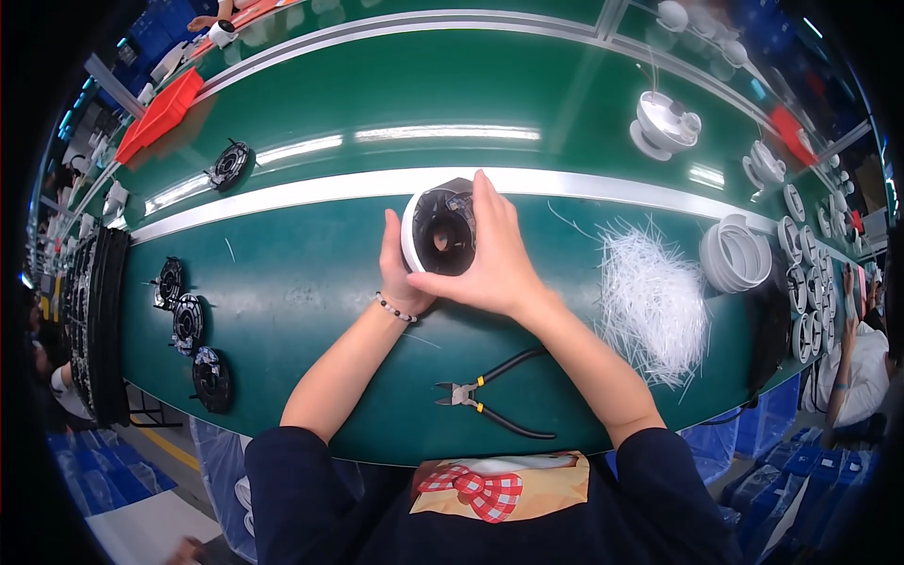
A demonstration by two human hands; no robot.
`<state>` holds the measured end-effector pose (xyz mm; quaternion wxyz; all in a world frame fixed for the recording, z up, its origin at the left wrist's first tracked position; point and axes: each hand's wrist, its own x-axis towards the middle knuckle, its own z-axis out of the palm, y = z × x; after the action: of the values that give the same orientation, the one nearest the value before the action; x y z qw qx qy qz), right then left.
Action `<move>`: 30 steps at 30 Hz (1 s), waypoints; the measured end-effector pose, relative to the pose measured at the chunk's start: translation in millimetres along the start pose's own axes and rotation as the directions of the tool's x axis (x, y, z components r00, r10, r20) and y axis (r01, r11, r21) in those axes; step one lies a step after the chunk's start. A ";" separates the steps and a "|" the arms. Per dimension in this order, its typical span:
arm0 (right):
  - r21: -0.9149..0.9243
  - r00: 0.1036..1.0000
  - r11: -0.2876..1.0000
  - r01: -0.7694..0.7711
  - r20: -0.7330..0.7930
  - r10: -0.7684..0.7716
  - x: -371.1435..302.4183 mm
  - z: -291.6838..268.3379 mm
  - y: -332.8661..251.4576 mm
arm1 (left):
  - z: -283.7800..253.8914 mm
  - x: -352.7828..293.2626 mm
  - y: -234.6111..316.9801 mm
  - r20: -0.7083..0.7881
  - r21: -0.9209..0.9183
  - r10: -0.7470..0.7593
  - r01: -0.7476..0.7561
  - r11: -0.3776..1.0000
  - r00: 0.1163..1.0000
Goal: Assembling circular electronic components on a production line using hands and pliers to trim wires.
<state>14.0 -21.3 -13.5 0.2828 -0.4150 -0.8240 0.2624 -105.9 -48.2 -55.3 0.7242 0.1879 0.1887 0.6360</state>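
Observation:
Above the middle of the green bench I hold a white round housing [409,235] with a black hollow insert [435,256] inside it. My left hand [400,271] cups its left side and underside. Across its right side lies my right hand [499,247], the thumb at the lower rim and the fingers along the far edge. Part of the housing is hidden by the right hand. Nearer to me, a pair of side cutters [461,394] with black and yellow handles rests on the bench, jaws pointing left.
Right of my hands lies a heap of thin white plastic strips [654,301], with stacked white rings [734,254] beyond. Several black round parts [188,320] sit at the left, near a black stack [99,320]. A white raised strip [320,198] crosses behind; a white assembly [664,124] stands past it.

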 end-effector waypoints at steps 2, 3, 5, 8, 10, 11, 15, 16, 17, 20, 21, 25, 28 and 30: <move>0.027 1.000 0.999 -0.022 -0.012 0.022 -1.5 3.1 -0.7 | 0.5 0.7 -2.1 0.000 -0.008 0.001 -0.001 1.000 1.000; -0.011 0.999 1.000 -0.023 -0.028 0.022 -2.1 4.6 -1.7 | 1.2 1.0 -2.3 0.000 -0.009 0.002 -0.002 1.000 1.000; -0.051 0.999 0.998 -0.025 -0.046 0.022 -2.4 3.9 -2.3 | 3.4 0.9 -1.6 0.023 -0.074 -0.016 0.017 0.997 1.000; -0.125 1.000 0.992 0.018 0.002 -0.018 -0.7 3.6 -2.9 | -2.4 3.3 5.4 -0.018 -0.072 -0.095 0.094 0.993 0.995; -0.117 0.998 0.991 0.064 0.036 -0.060 -0.3 4.2 0.3 | -8.0 2.9 8.6 0.004 -0.051 -0.083 0.083 0.995 0.997; -0.117 0.997 0.991 0.068 0.038 -0.064 0.1 3.7 -0.5 | -9.4 2.1 10.2 0.001 -0.027 -0.104 0.104 0.994 0.995; -0.138 0.997 0.987 0.082 0.001 -0.082 0.0 13.9 -6.0 | -12.6 1.3 12.2 0.010 -0.112 -0.095 0.096 0.989 0.995; -0.122 0.996 0.989 0.080 -0.032 -0.085 -0.1 15.3 -9.1 | -3.1 0.0 13.7 -0.069 -0.097 -0.077 0.070 0.993 0.995; -0.138 0.990 0.984 0.112 -0.069 -0.122 -0.9 15.6 -9.6 | -15.1 2.6 13.5 0.019 -0.091 -0.060 0.062 0.994 0.998; -0.201 0.968 0.965 0.171 -0.150 -0.202 -1.0 13.5 7.1 | -0.7 13.3 9.5 -0.027 -0.034 -0.019 0.018 0.999 0.999; -0.169 0.963 0.968 0.187 -0.163 -0.215 0.8 15.3 14.8 | 2.3 16.2 10.4 0.022 -0.032 -0.016 0.017 0.999 1.000; -0.162 0.976 0.972 0.172 -0.107 -0.191 -5.4 -21.3 19.5 | -0.6 51.8 28.7 -0.263 -0.038 0.025 -0.037 0.999 0.964; -0.255 0.881 0.927 0.274 -0.319 -0.348 -30.0 -105.8 42.0 | -32.5 106.7 48.3 -0.425 0.027 0.130 -0.132 0.991 0.896; -0.446 0.846 0.877 0.181 -0.385 -0.370 -46.1 -166.8 67.5 | -64.6 137.3 67.6 -0.407 0.070 0.186 -0.173 0.982 0.894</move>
<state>187.1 8.3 47.2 0.4154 -0.3877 -0.8208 -0.0581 -180.1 98.2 -80.8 0.6033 0.0778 0.3289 0.7223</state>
